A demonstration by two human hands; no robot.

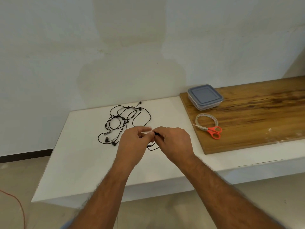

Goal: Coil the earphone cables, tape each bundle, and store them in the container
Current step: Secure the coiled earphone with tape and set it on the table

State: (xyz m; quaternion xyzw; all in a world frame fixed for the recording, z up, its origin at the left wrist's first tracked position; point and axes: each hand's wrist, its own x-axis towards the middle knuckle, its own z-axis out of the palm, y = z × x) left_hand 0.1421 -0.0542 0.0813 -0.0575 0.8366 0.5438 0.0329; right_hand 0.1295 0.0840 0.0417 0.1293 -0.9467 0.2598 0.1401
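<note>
Both my left hand [134, 142] and right hand [171, 142] pinch one coiled earphone bundle [152, 146], taping it; next, the lidded container [205, 96] beyond needs opening.

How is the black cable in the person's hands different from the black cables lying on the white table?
The held cable is gathered into a small bundle between the left hand and right hand; the loose cables sprawl in wide tangled loops. The held cable is lifted and mostly hidden by fingers; the loose cables lie flat on the white table, untouched, earbuds showing. Both are thin and black.
</note>
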